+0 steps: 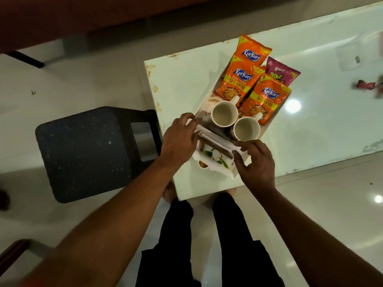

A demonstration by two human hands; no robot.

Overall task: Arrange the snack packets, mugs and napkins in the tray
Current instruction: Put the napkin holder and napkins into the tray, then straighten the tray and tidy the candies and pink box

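Both my hands grip the napkins [215,141] at the tray's [273,119] near end, left hand [180,139], right hand [257,162], by the tabletop's [186,83] near-left corner

Both bare hands rest on a stack of folded white paper napkins [215,141] at the near end of a white rectangular tray [207,100] on a glossy pale table [310,121]: left hand [180,139] at one end, right hand [257,162] at the other. Two cream mugs [224,113] stand side by side just behind, with orange Kurkure snack packets [238,79] and a pink Bingo packet [279,72] beyond.
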